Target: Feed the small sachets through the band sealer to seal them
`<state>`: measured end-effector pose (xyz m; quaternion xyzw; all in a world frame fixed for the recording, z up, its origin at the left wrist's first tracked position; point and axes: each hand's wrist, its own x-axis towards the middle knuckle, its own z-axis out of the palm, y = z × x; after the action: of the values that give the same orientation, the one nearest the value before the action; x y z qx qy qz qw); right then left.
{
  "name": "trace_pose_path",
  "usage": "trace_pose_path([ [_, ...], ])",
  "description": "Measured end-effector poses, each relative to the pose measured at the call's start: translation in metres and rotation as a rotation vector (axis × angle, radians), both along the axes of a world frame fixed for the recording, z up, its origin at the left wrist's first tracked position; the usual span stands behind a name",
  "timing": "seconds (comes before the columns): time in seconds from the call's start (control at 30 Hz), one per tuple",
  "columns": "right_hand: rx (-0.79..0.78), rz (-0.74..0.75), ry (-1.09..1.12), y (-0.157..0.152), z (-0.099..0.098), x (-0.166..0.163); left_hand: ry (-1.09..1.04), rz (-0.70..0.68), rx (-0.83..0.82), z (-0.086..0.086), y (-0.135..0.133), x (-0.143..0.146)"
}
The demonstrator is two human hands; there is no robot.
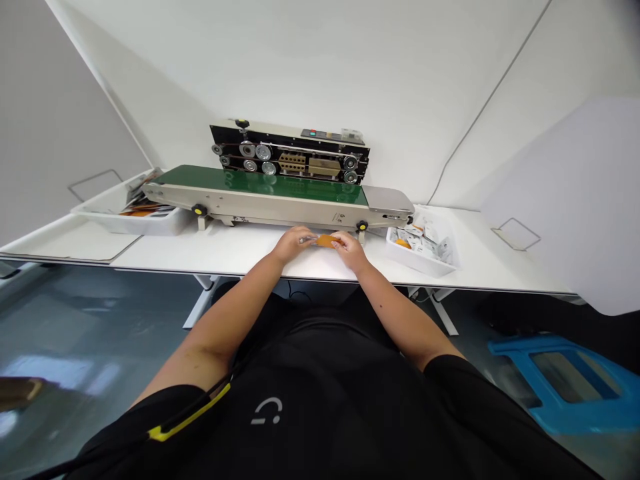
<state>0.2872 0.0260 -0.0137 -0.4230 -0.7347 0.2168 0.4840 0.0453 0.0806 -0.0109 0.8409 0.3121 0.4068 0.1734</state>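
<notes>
Head view: left hand (pixel 293 243) and right hand (pixel 350 252) both pinch a small orange sachet (pixel 327 241) (silvery toward its left end) near the counter's (pixel 225 250) front edge, below the band sealer (pixel 280 200).

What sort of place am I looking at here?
Probably a small packaging workspace: a continuous band sealer with a green conveyor belt on a white bench, beside a tray of small packets.
</notes>
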Motion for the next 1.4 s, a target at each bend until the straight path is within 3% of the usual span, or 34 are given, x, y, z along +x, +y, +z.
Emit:
trace_pose_path([
  [0.17,-0.063,-0.173,0.216,0.003,-0.006,0.006,0.018,0.065,0.026,0.0,0.001,-0.001],
  [0.3,-0.132,-0.138,0.256,0.002,-0.01,0.005,0.108,-0.016,0.065,0.006,-0.007,0.0],
  [0.4,-0.128,-0.057,0.12,-0.002,-0.009,-0.003,0.131,-0.056,0.032,0.008,-0.015,0.002],
  [0.5,-0.017,0.014,-0.117,-0.007,-0.006,-0.011,0.124,-0.103,-0.037,0.007,-0.018,0.004],
  [0.6,0.045,0.009,-0.183,-0.01,-0.004,-0.012,0.132,-0.095,-0.092,0.005,-0.019,0.006],
  [0.73,-0.042,-0.034,-0.068,-0.006,-0.006,-0.006,0.044,-0.096,-0.13,0.007,-0.023,0.006],
  [0.9,-0.153,0.139,0.084,0.004,-0.013,-0.002,-0.046,-0.202,-0.272,0.01,-0.028,0.005],
  [1.07,-0.284,0.186,0.231,0.011,-0.021,-0.002,-0.088,-0.164,-0.387,0.007,-0.023,0.007],
  [1.4,-0.282,0.167,0.275,0.018,-0.029,0.001,-0.248,-0.144,-0.481,0.005,-0.02,0.008],
])
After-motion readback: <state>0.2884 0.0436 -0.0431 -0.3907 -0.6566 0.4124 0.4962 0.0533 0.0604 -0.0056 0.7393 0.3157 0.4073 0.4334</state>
